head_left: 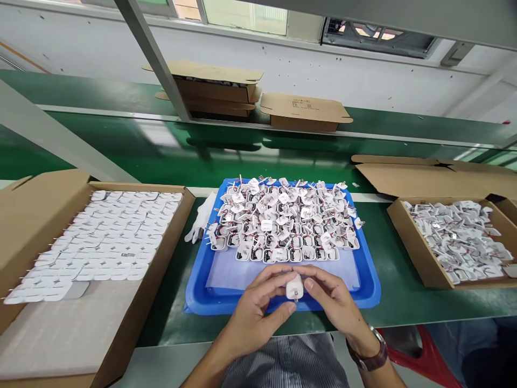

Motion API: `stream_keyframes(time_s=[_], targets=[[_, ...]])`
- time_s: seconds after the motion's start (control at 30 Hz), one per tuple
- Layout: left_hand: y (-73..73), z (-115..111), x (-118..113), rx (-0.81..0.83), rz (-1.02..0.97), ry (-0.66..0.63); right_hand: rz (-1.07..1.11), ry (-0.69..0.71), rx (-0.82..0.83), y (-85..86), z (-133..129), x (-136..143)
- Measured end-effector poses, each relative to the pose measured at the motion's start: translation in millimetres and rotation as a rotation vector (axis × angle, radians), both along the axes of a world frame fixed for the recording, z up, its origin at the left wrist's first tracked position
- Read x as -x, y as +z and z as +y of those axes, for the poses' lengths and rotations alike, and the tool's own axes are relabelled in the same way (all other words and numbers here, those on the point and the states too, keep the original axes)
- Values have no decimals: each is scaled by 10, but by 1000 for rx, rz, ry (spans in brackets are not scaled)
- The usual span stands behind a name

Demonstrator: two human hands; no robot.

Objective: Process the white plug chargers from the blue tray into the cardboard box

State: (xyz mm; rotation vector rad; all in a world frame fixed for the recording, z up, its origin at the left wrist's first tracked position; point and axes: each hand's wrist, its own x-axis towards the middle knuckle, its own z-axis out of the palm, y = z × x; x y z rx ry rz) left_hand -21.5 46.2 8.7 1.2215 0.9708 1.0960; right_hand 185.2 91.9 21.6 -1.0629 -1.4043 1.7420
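Observation:
A small white plug adapter [294, 288] with metal prongs facing me is held between my two hands, above the near rim of a blue tray [369, 280]. My left hand [260, 310] has its fingers at the adapter's left side, the thumb just below it. The fingers and thumb of my right hand [331, 296] press on its right side. Rows of open white housings [283, 215] with loose lids and red wires fill the back of the tray, on a pale sheet [230, 275].
At left, an open carton [133, 323] holds rows of white adapters [117, 231]. At right, another carton [416, 248] holds jumbled white parts [464, 242]. A white glove [202, 218] lies left of the tray. Closed cartons [305, 110] stand on the back shelf; a metal post [153, 59] rises at left.

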Motion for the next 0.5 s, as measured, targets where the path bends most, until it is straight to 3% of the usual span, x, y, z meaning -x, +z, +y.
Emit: stream_keyframes(time_s=[0.27, 0.4, 0.5], targets=[[-84, -41, -123, -29, 106, 117, -101, -77, -57, -39, -28, 21], [97, -167, -8, -163, 167, 212, -104, -170, -15, -143, -118, -9], [345, -281, 370, -274, 276, 385, -156, -188, 62, -336, -102, -140]])
